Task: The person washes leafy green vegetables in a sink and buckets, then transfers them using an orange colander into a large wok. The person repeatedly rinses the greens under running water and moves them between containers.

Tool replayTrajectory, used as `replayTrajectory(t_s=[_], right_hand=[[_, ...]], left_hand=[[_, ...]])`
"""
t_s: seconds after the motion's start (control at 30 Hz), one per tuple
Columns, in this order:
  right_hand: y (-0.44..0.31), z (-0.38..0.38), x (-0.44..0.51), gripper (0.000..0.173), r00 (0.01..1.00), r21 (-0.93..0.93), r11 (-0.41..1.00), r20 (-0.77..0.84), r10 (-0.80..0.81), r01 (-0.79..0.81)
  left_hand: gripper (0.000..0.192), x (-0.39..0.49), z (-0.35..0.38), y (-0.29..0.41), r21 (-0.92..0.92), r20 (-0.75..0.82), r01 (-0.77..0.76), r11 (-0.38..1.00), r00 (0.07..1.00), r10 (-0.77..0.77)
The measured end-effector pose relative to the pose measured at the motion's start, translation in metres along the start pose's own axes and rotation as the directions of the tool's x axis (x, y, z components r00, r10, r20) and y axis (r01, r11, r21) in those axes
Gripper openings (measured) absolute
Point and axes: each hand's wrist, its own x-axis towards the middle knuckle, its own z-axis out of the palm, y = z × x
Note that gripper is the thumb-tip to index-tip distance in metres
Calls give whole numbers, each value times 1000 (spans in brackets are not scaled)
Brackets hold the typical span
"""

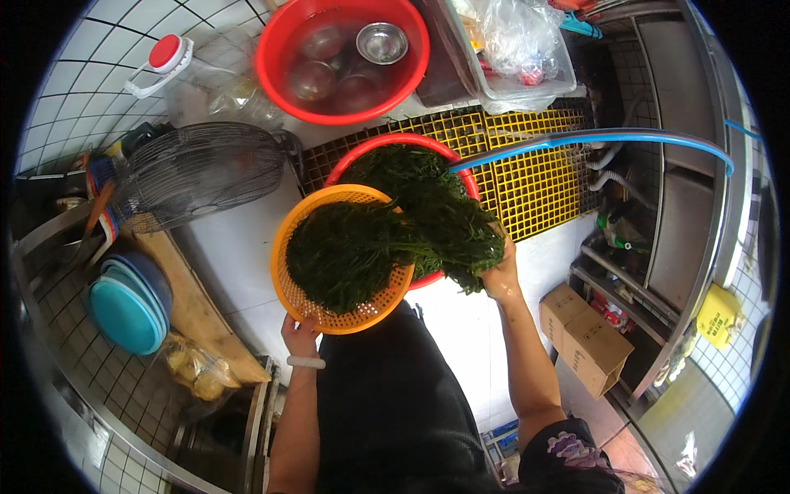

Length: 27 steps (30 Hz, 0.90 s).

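Observation:
My left hand [300, 336] grips the near rim of an orange perforated plastic basket [282, 247], which is partly filled with dark green leafy strands [339, 253]. With my right hand [503, 272] I hold a large wet clump of the same greens [457, 241], which stretches across to the heap in the basket. Behind and partly under the basket stands a red basin [470, 179] holding more greens [401, 163]. The end of a blue hose [549, 142] reaches over that basin's right rim.
A large red tub [265, 74] of water holds metal bowls [382, 43]. A black fan [203, 170] lies left, above stacked blue basins [126, 315]. Yellow floor grating [537, 191] spans the back right. Cardboard boxes [580, 339] stand right, beside metal shelving [623, 296]. A clear bin [524, 92] holds plastic bags.

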Motion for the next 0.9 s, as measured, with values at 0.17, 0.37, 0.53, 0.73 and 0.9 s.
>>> replayTrajectory(t_s=[0.17, 0.37, 0.53, 0.73, 0.9], right_hand=[[-14, 42, -42, 63, 989, -13, 992, 79, -124, 125], [25, 165, -49, 83, 953, -272, 962, 297, 57, 27], [25, 110, -36, 78, 995, -412, 909, 97, -19, 57], [128, 31, -25, 99, 1000, -808, 589, -21, -4, -15], [201, 48, 21, 63, 943, -998, 55, 43, 330, 26]], left_hand=[[24, 2, 3, -3, -27, -25, -33, 999, 999, 32], [29, 4, 3, -2, 10, -87, -16, 1000, 996, 17], [33, 10, -7, -7, 35, -64, 21, 999, 998, -18], [39, 8, -8, -13, 86, -61, 40, 996, 997, -35], [34, 15, -22, -18, 92, 10, 40, 995, 999, -41]])
